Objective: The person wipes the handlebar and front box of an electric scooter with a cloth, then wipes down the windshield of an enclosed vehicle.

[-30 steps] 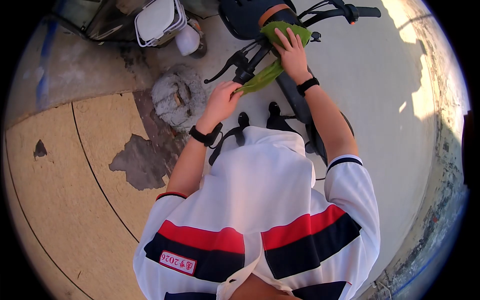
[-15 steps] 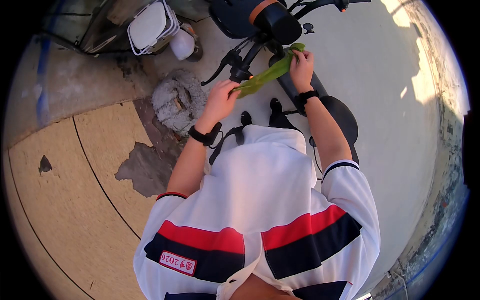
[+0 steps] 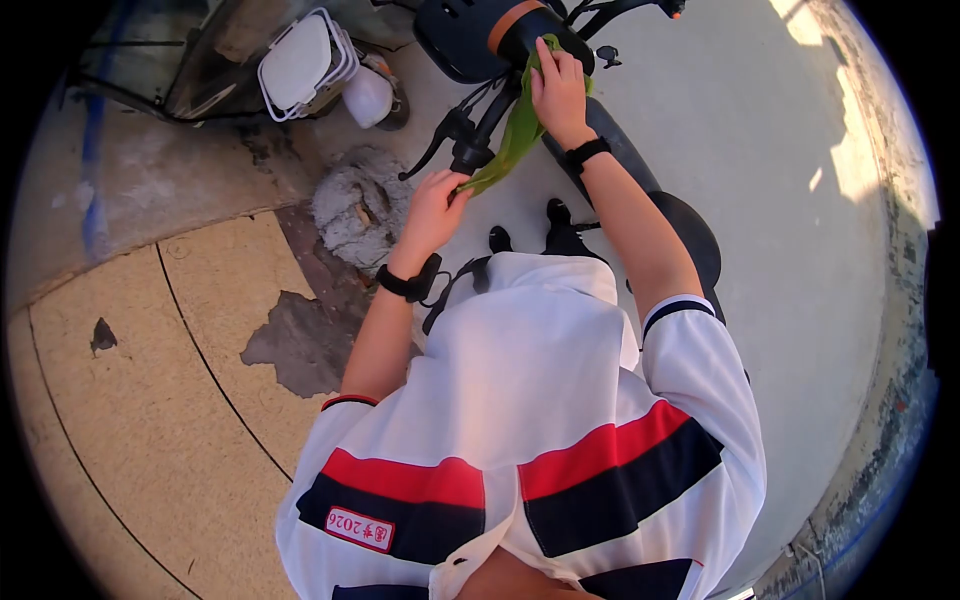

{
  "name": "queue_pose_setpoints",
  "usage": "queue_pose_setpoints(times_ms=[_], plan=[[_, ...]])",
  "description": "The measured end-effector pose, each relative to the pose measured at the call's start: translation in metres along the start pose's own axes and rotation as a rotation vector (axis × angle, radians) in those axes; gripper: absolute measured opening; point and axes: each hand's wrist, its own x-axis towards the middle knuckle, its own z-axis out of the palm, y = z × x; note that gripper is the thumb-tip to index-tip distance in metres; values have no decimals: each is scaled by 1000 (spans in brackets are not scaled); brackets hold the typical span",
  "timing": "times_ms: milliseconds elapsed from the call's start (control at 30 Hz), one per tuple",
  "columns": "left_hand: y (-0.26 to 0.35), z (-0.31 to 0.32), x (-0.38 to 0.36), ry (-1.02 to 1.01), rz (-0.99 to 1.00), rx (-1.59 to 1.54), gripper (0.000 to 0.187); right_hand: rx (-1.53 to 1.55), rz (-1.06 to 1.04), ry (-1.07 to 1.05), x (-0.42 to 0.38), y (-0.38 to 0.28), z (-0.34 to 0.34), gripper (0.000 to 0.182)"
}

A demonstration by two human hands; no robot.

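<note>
A long strip of green cloth (image 3: 516, 142) is stretched slantwise between my two hands, in front of the handlebar of a black scooter (image 3: 455, 45). The lower left end is pinched in the fingers of my left hand (image 3: 432, 213), just below the handlebar grip (image 3: 470, 155). Higher up, my right hand (image 3: 560, 92) grips the other end close to the scooter's dark, orange-banded front part (image 3: 520, 28). Part of the cloth is hidden behind my right fingers. Black bands circle both wrists.
A white folding-type seat or lid (image 3: 298, 65) and a white rounded container (image 3: 368, 97) stand at upper left. A rough grey lump (image 3: 360, 205) lies near the peeling tan floor (image 3: 150, 400). My dark shoes (image 3: 558, 212) are on pale concrete, beside the scooter's black seat (image 3: 685, 240).
My right hand has moved up and left with its end of the cloth, towards the scooter's front. The cloth now hangs more steeply. My left hand has shifted slightly down and left.
</note>
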Motion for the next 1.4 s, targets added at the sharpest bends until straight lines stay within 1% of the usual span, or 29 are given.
queue_pose_setpoints(times_ms=[33, 133, 233, 367, 467, 567, 667, 800, 900, 1000, 1100, 1200, 1300, 1367, 1400], plan=[[1, 0, 0, 3, -1, -2, 12, -52, -33, 14, 1, 2, 3, 53], [5, -2, 0, 12, -2, 5, 13, -110, -4, 6, -7, 13, 3, 53], [6, -1, 0, 30, 7, 17, 13, -198, 104, -7, -24, 30, -6, 52], [1, 3, 1, 47, 1, 12, 14, -155, 212, 40, -45, 43, -16, 50], [3, 3, 1, 36, -27, 40, 14, -107, 224, 114, -42, 42, -18, 48], [6, 1, 1, 24, -45, 60, 14, 19, 143, 103, -22, 27, -18, 52], [7, 2, 1, 33, -59, 49, 14, 54, 47, 27, -6, 12, -4, 52], [4, 4, 0, 63, -41, 56, 14, -77, 29, -22, -6, 16, 1, 51], [-4, 8, -3, 99, -16, 22, 14, -169, 86, 31, -12, 30, -6, 51], [-2, 9, -3, 109, -63, -9, 16, -162, 136, 49, -26, 43, -12, 50], [6, 6, -2, 70, -111, 45, 16, -102, 210, 20, -42, 48, -15, 50], [8, 3, -3, 48, -74, 77, 15, -2, 282, 14, -57, 47, -21, 48], [3, -3, -7, 51, 68, 72, 15, 97, 348, 17, -67, 39, -31, 45], [-5, -8, -13, 43, 87, -104, 13, 155, 392, 22, -66, 27, -39, 42], [-9, -11, -16, 38, 99, -193, 12, 180, 372, 41, -62, 21, -41, 42]])
